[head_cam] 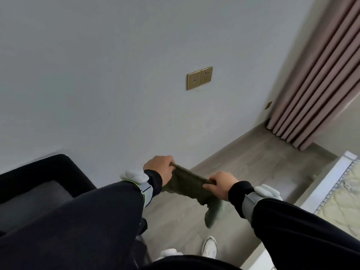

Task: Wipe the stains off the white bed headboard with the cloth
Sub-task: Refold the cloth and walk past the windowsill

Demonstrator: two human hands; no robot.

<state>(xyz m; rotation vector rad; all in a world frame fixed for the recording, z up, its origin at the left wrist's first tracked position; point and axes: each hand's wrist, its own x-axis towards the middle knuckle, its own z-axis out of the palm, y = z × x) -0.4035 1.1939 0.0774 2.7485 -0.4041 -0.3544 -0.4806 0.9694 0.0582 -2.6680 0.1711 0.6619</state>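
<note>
Presently, item one: left hand (158,168) and right hand (222,185), both curled and pinching opposite ends of the dark olive-green terry cloth (191,184). The cloth is stretched between them, long axis left to right, with a loose tail hanging below.

Item two: white-framed bed (329,184) with quilted cream mattress (346,203), right of the cloth; the right hand is nearer. Whether that white rail is the headboard cannot be told, and no stains show.

Item three: grey wood-look floor (253,152) beneath the cloth, with open room toward the bed.

Item four: black padded chair (39,182), left of the cloth.

Item five: brass switch-and-socket plate (199,77) above the cloth; pink pleated curtain (321,75) up-right of it.
</note>
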